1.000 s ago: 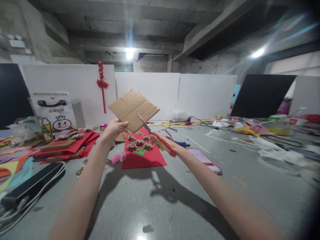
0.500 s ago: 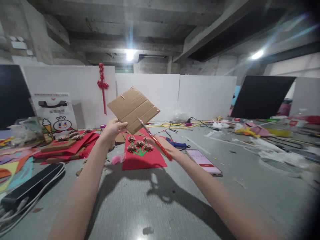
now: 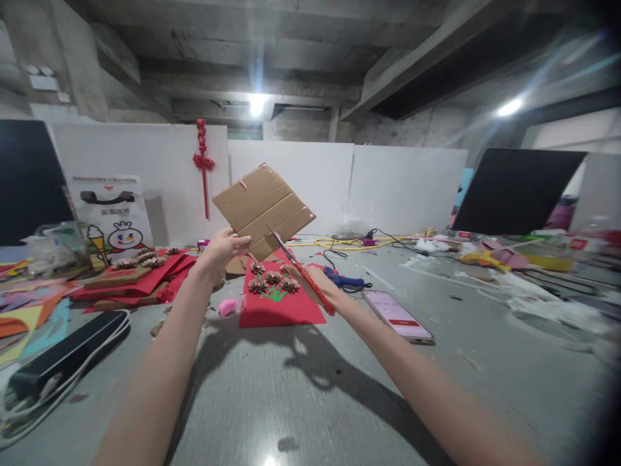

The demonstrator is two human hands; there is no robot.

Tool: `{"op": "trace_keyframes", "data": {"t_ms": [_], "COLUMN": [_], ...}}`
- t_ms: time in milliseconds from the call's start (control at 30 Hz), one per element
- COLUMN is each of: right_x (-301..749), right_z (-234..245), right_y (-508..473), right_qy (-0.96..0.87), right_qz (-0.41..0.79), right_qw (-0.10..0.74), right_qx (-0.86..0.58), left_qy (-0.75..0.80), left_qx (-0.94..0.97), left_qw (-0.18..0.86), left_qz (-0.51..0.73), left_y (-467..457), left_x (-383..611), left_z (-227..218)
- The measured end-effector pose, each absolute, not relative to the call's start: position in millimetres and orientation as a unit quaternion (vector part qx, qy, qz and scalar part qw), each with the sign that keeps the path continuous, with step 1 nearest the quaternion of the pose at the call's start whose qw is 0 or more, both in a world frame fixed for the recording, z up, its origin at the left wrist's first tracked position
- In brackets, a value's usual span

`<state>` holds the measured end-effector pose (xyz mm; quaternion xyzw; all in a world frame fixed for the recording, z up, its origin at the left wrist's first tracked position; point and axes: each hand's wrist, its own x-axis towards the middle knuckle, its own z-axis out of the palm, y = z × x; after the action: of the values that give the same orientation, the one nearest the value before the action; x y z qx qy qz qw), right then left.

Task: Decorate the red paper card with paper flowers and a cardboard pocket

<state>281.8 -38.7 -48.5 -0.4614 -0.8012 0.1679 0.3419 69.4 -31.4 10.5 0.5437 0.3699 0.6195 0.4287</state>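
Observation:
My left hand [image 3: 226, 250] is closed on the lower left edge of a brown cardboard piece [image 3: 262, 204], held up tilted above the table. Small pink and red bits stick to the cardboard near its corners. In my right hand [image 3: 313, 275] is a pair of scissors with red handles [image 3: 317, 292]; the blades lie against the lower part of the cardboard. The scissors partly hide my right fingers. Below and beyond lies a red sheet [image 3: 279, 314] bearing several pinecone-like flowers [image 3: 273, 278] and green stems [image 3: 275, 294].
A phone [image 3: 398, 317] and a blue glue gun [image 3: 347, 281] lie to the right. At left are stacked red sheets and cardboard [image 3: 121, 285], a black power strip [image 3: 68, 356] with a white cable, and a printed bag [image 3: 114, 223]. Pink material [image 3: 228, 307] sits beside the red sheet.
The whole view has shifted slightly, with things appearing a little farther right. Both hands keep their hold on the cardboard and scissors; the blades look little changed against the cardboard.

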Motion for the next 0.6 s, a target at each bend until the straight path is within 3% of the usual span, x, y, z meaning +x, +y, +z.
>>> {"op": "trace_keyframes", "data": {"t_ms": [600], "right_x": [281], "right_z": [-38], "right_y": [-46], "right_qy": [-0.8], "right_qz": [0.068], "right_qw": [0.311], "right_qx": [-0.508], "left_qy": [0.351], "left_qx": [0.537], "left_qw": [0.48], "left_qz": [0.598], "left_y": [-30], "left_x": [65], "left_z": [8]}}
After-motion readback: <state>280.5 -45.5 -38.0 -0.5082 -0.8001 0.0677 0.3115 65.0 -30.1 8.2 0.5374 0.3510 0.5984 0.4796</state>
